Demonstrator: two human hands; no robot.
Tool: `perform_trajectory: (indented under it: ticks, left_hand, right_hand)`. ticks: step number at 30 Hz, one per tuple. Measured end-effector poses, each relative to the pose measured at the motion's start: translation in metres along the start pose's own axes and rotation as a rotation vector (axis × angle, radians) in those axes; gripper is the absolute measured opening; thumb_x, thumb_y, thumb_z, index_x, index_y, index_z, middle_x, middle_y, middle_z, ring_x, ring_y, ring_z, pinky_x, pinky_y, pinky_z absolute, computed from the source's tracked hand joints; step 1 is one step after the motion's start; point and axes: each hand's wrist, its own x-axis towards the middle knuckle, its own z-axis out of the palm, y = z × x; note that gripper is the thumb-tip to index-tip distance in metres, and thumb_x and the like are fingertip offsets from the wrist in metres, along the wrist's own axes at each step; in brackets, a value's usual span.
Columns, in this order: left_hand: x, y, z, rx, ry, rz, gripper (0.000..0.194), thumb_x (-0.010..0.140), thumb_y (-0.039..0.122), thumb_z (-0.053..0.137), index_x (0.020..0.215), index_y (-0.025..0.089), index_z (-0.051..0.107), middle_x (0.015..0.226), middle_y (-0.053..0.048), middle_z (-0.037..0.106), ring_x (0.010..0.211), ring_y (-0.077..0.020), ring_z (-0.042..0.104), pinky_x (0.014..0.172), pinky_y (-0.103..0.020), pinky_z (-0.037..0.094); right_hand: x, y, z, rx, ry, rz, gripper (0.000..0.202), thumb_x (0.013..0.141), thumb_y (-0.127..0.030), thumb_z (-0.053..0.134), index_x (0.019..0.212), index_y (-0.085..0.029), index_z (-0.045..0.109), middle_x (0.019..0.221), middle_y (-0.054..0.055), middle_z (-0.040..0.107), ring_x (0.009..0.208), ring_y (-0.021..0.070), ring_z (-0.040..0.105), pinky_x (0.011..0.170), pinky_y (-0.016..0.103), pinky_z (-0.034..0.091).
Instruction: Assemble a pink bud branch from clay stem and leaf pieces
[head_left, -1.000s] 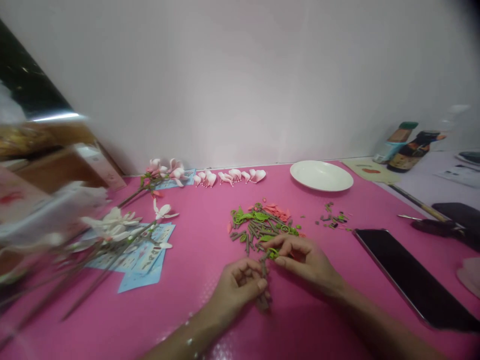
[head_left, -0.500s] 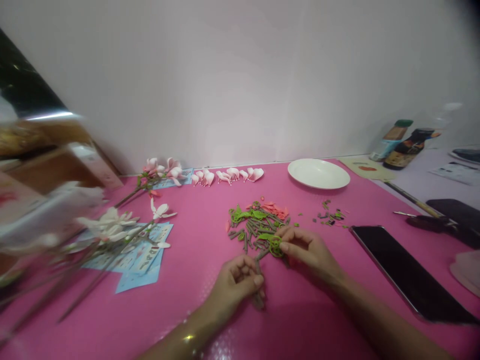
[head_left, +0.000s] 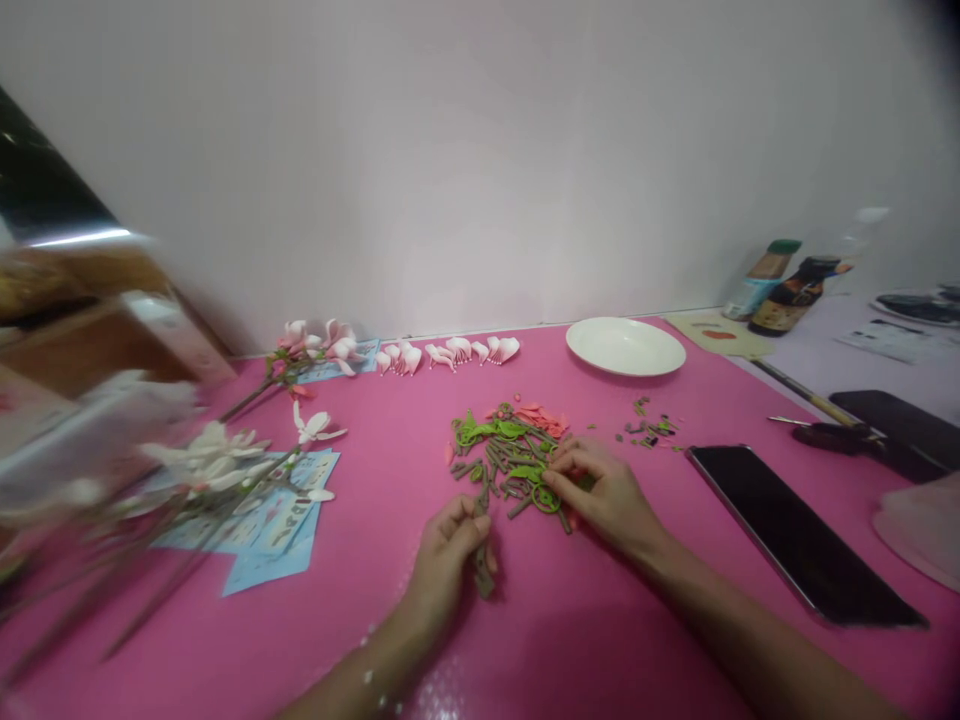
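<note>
the left hand (head_left: 450, 540) has moved left since the earlier frame, drawing a grey-brown connector piece (head_left: 484, 578) away from a round green part (head_left: 544, 498). its thumb and curled fingers pinch the piece, which slants above the near middle of the pink worktop (head_left: 390, 630), beside the pile (head_left: 499, 452) of small green and grey-brown pieces. the right hand (head_left: 600, 490) reaches the pile's right side, thumb and forefinger close together at the rim of the round green part; whether they grip it cannot be told. coral pieces (head_left: 541, 420) lie at the pile's far side.

along the worktop's far edge stands a row of pale pink petals (head_left: 450, 353), with a white plate (head_left: 626, 347) near the far right corner. small scattered bits (head_left: 651, 430) lie between the plate and a black phone (head_left: 802, 540) near the right edge. at left, white blossoms (head_left: 217, 450) on long stems rest over blue sheets (head_left: 270, 570), and a pink blossom sprig (head_left: 322, 343) lies near the far left corner. two bottles (head_left: 776, 293) lean beyond the far right corner.
</note>
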Motion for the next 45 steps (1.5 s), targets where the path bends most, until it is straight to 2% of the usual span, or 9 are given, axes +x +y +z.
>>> perform_trajectory:
  ticks: [3, 12, 20, 24, 28, 33, 35, 39, 45]
  left_hand:
    - [-0.001, 0.001, -0.001, 0.045, 0.019, 0.008, 0.023, 0.073, 0.032, 0.061, 0.063, 0.018, 0.045, 0.039, 0.006, 0.055, 0.025, -0.0046, 0.043, 0.029, -0.012, 0.029]
    - [-0.002, 0.0, -0.003, 0.146, 0.034, 0.028, 0.027, 0.074, 0.039, 0.062, 0.065, 0.019, 0.044, 0.036, 0.008, 0.05, 0.026, -0.0051, 0.039, 0.03, -0.013, 0.026]
    - [-0.003, -0.002, -0.007, 0.183, 0.066, 0.084, 0.032, 0.073, 0.044, 0.063, 0.066, 0.019, 0.044, 0.037, 0.009, 0.046, 0.029, -0.0036, 0.035, 0.033, -0.013, 0.024]
    - [-0.003, -0.003, -0.009, 0.178, 0.057, 0.073, 0.034, 0.072, 0.046, 0.065, 0.068, 0.019, 0.045, 0.037, 0.009, 0.045, 0.031, -0.0041, 0.034, 0.034, -0.013, 0.024]
    - [-0.005, -0.001, -0.008, 0.177, 0.048, 0.061, 0.036, 0.07, 0.048, 0.066, 0.067, 0.019, 0.045, 0.039, 0.009, 0.044, 0.033, -0.0041, 0.034, 0.035, -0.014, 0.024]
    - [-0.008, -0.001, -0.005, 0.181, 0.051, 0.036, 0.036, 0.069, 0.048, 0.067, 0.066, 0.019, 0.044, 0.039, 0.009, 0.045, 0.033, -0.0045, 0.034, 0.036, -0.014, 0.024]
    - [-0.008, -0.002, -0.004, 0.186, 0.054, 0.031, 0.036, 0.069, 0.048, 0.067, 0.066, 0.019, 0.044, 0.038, 0.009, 0.045, 0.032, -0.0046, 0.033, 0.035, -0.014, 0.024]
    - [-0.008, -0.004, -0.004, 0.166, 0.075, 0.057, 0.034, 0.071, 0.046, 0.066, 0.068, 0.019, 0.045, 0.039, 0.009, 0.044, 0.032, -0.0042, 0.032, 0.036, -0.014, 0.022]
    - [-0.007, -0.004, -0.006, 0.166, 0.082, 0.045, 0.037, 0.069, 0.047, 0.068, 0.067, 0.019, 0.045, 0.04, 0.009, 0.044, 0.033, -0.0041, 0.032, 0.035, -0.013, 0.023]
  right_hand:
    - [0.001, 0.007, 0.002, -0.299, -0.044, -0.178, 0.015, 0.078, -0.017, 0.064, 0.063, -0.017, 0.06, 0.073, 0.003, 0.057, 0.075, 0.019, 0.054, 0.071, 0.035, 0.041]
    - [-0.002, 0.008, 0.006, -0.409, -0.092, -0.219, 0.012, 0.082, -0.024, 0.064, 0.072, -0.018, 0.063, 0.078, 0.005, 0.056, 0.079, 0.0202, 0.049, 0.074, 0.035, 0.036]
    - [-0.005, -0.021, 0.003, -0.515, -0.075, -0.252, 0.012, 0.086, -0.018, 0.052, 0.082, -0.018, 0.064, 0.088, 0.008, 0.059, 0.087, 0.0217, 0.05, 0.08, 0.038, 0.038]
    - [-0.013, -0.043, -0.018, -0.513, -0.07, -0.216, 0.018, 0.083, -0.017, 0.055, 0.1, -0.017, 0.06, 0.095, 0.008, 0.059, 0.09, 0.0217, 0.052, 0.081, 0.036, 0.043]
    - [-0.041, -0.039, -0.071, -0.389, 0.002, 0.021, 0.026, 0.086, -0.029, 0.053, 0.109, -0.018, 0.057, 0.106, 0.01, 0.06, 0.097, 0.0216, 0.056, 0.086, 0.037, 0.046]
    - [-0.109, 0.015, -0.153, -0.5, 0.352, 0.5, 0.041, 0.081, -0.049, 0.049, 0.106, -0.017, 0.059, 0.099, 0.011, 0.065, 0.089, 0.0259, 0.062, 0.081, 0.041, 0.05]
    - [-0.133, 0.032, -0.173, -0.606, 0.401, 0.64, 0.044, 0.077, -0.053, 0.048, 0.1, -0.018, 0.062, 0.096, 0.012, 0.067, 0.087, 0.0294, 0.063, 0.077, 0.044, 0.05]
    - [-0.156, 0.042, -0.181, -0.718, 0.295, 0.781, 0.048, 0.076, -0.059, 0.047, 0.097, -0.02, 0.066, 0.101, 0.011, 0.068, 0.092, 0.0332, 0.063, 0.077, 0.046, 0.049]
    - [-0.146, 0.036, -0.17, -0.678, 0.29, 0.823, 0.05, 0.074, -0.065, 0.047, 0.088, -0.021, 0.067, 0.097, 0.009, 0.068, 0.093, 0.0311, 0.062, 0.078, 0.043, 0.048]
